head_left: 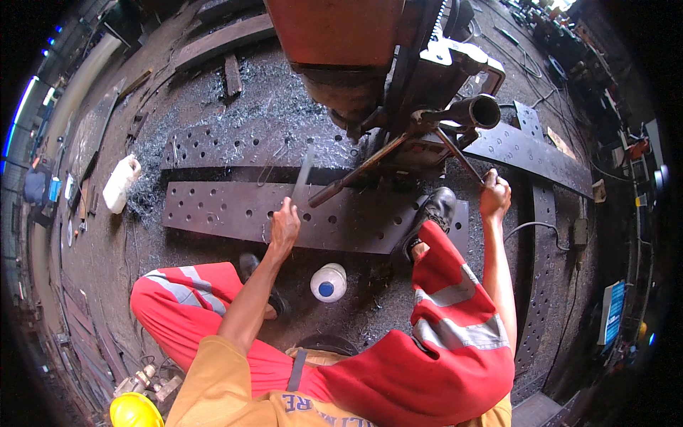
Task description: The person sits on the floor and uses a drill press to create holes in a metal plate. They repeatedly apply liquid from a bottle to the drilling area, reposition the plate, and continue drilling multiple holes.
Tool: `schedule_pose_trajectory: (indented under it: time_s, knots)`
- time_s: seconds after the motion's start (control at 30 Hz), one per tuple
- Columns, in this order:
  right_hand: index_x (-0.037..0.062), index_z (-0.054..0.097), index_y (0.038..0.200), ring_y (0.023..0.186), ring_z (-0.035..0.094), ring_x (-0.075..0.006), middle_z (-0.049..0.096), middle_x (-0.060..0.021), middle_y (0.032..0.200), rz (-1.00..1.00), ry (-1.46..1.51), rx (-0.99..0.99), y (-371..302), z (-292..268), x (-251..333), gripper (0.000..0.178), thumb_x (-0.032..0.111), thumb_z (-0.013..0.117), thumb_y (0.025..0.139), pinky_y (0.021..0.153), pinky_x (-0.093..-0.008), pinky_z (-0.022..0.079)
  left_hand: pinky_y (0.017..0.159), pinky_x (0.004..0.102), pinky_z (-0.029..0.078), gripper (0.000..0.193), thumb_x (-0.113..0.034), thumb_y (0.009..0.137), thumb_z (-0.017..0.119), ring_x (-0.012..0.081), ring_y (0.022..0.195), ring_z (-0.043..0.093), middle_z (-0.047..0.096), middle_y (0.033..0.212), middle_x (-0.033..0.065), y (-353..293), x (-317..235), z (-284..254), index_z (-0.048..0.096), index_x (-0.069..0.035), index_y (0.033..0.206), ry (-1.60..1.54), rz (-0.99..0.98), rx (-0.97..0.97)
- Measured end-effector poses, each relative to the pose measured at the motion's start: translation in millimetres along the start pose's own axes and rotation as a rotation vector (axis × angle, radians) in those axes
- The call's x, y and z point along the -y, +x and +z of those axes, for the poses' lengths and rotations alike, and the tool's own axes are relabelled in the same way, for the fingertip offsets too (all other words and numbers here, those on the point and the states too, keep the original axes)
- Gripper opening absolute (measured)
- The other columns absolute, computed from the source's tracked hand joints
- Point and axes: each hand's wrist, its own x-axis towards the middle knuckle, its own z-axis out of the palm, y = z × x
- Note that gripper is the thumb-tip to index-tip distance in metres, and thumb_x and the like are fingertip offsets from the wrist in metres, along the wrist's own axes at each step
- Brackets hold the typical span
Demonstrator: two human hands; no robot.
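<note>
A drilling machine with a red motor body [334, 35] stands on drilled steel plates, its lower tip close to the plate. My right hand [494, 196] is closed round the end of one of the machine's feed handle spokes [459, 158]. Another spoke [363, 171] slants toward the lower left, its end near my left hand. My left hand [286, 226] grips a thin, flat grey strip [304, 174], which points up and away over the plate [228, 206]. Metal shavings [263, 99] lie thick around the plates. What the drill tip touches is hidden behind the machine body.
A white bottle with a blue cap [327, 282] stands between my legs. To the left lies a whitish plastic container [121, 183] beside shavings. More drilled plates [541, 164] and cables extend on the right. A yellow helmet [135, 410] sits at the lower left.
</note>
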Motion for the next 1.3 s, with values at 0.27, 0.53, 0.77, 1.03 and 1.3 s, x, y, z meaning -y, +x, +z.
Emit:
schedule_pose_trajectory:
  time_s: [0.27, 0.53, 0.77, 1.03, 1.3]
  knots:
    - [0.0021, 0.073, 0.078, 0.079, 0.069, -0.0432, 0.071, -0.0229, 0.077, -0.009, 0.046, -0.004, -1, 2, 3, 0.060, 0.051, 0.044, 0.100, 0.075, -0.0503, 0.051, 0.075, 0.0612, 0.054, 0.027, -0.026, 0.103, 0.056, 0.0530, 0.093, 0.067, 0.068, 0.088, 0.0355, 22, 3, 39, 0.058, -0.008, 0.123, -0.104, -0.057, 0.008]
    - [0.0016, 0.074, 0.081, 0.082, 0.069, -0.0453, 0.071, -0.0253, 0.080, -0.064, 0.054, -0.001, 4, 14, 13, 0.059, 0.048, 0.044, 0.101, 0.075, -0.0512, 0.051, 0.076, 0.0617, 0.053, 0.024, -0.019, 0.096, 0.061, 0.0532, 0.093, 0.067, 0.068, 0.091, 0.0332, 24, 6, 41, 0.063, -0.008, 0.117, -0.133, 0.238, 0.214]
    - [0.0011, 0.074, 0.082, 0.084, 0.069, -0.0472, 0.070, -0.0269, 0.083, -0.016, 0.028, 0.004, 0, -1, 5, 0.058, 0.047, 0.044, 0.101, 0.076, -0.0516, 0.051, 0.082, 0.0611, 0.053, 0.023, -0.020, 0.096, 0.063, 0.0529, 0.095, 0.066, 0.069, 0.095, 0.0328, 7, -15, -46, 0.064, -0.003, 0.111, 0.061, 0.171, 0.242]
    - [0.0002, 0.071, 0.077, 0.075, 0.069, -0.0424, 0.069, -0.0229, 0.073, -0.058, 0.071, -0.002, -5, 0, 15, 0.059, 0.046, 0.044, 0.101, 0.072, -0.0507, 0.050, 0.080, 0.0602, 0.054, 0.028, -0.019, 0.097, 0.059, 0.0526, 0.091, 0.068, 0.069, 0.091, 0.0327, 27, -8, 10, 0.064, -0.005, 0.121, -0.208, 0.141, 0.204]
    - [0.0014, 0.072, 0.079, 0.076, 0.069, -0.0424, 0.069, -0.0251, 0.077, -0.048, 0.080, -0.010, 0, 2, 7, 0.057, 0.048, 0.046, 0.099, 0.072, -0.0493, 0.049, 0.070, 0.0588, 0.055, 0.023, -0.021, 0.099, 0.059, 0.0523, 0.085, 0.068, 0.068, 0.085, 0.0337, 39, 1, 37, 0.061, -0.002, 0.113, -0.209, -0.039, -0.069]
